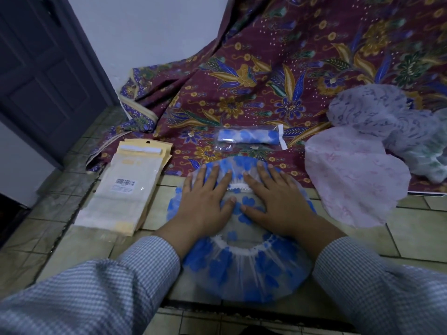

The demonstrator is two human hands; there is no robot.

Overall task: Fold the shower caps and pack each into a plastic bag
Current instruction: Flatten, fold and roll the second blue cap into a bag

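Beige floor tiles [411, 240] bear a blue-flowered shower cap [244, 269] under flat, spread hands [244, 201].

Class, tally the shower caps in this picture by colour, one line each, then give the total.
Blue-flowered: 2, one under the hands, one rolled in a plastic bag
Pink: 1
Grey-patterned: 1
Green-patterned: 1
Total: 5

Dim, bluish indoor light; soft shadows, wide-angle bending at the edges, slight blur near the bottom.
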